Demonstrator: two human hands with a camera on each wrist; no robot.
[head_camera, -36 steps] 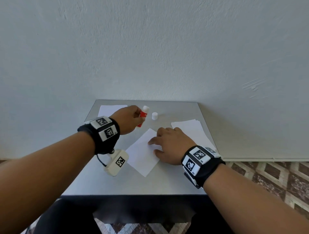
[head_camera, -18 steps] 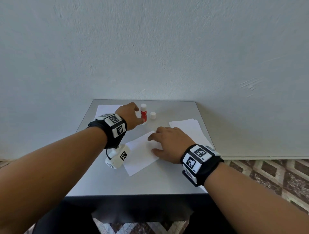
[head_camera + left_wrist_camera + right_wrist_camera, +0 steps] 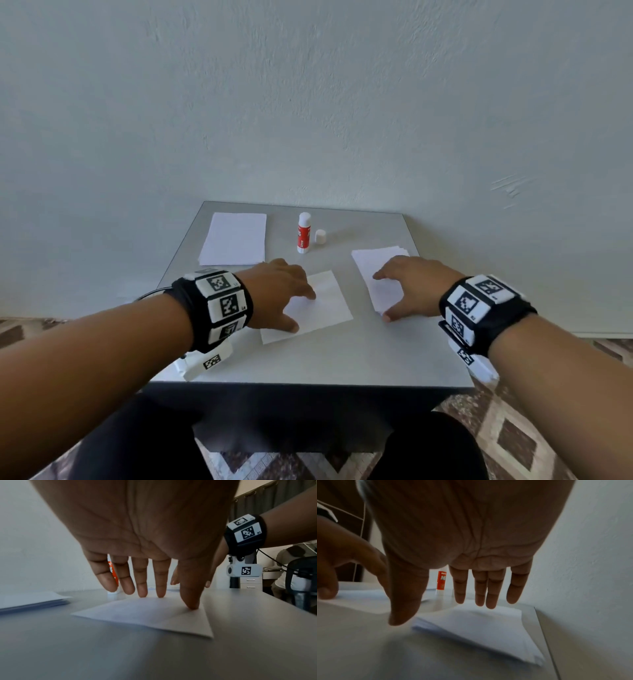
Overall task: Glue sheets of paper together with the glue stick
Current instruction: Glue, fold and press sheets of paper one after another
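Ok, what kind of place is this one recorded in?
Probably an office or workroom. A small grey table stands against a bare white wall on a patterned tile floor; the left wrist view shows a drawer cabinet and a seated person behind.

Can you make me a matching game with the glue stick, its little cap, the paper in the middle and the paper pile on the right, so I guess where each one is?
Things:
1. glue stick
2. cap
3. middle sheet
4. right paper pile

Places or states:
A. pressed flat by the left hand
B. under the open right hand
C. standing upright with its top off
D. sitting alone just right of the glue stick

Right pairs: 1-C, 2-D, 3-A, 4-B
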